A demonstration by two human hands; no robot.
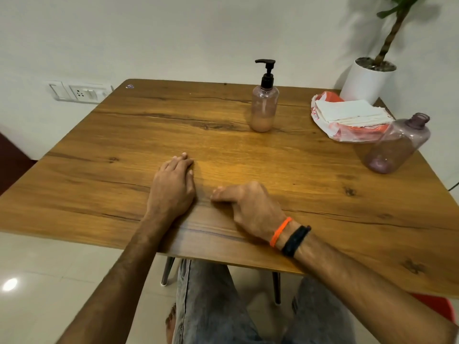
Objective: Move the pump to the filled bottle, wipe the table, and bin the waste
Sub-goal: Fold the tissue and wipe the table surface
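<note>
A clear pinkish bottle stands upright at the far middle of the wooden table, with beige liquid in its lower part and a black pump screwed on top. A second, wider purple-tinted bottle stands at the right edge, open-necked and without a cap; it looks nearly empty. A stack of white tissues lies on a red-and-white plastic bag behind it. My left hand rests flat on the table, holding nothing. My right hand rests beside it, fingers loosely curled, holding nothing.
A white plant pot with a tall plant stands at the far right corner. A wall socket panel is on the wall at left. A red chair shows below the table's right front edge. My legs are under the table.
</note>
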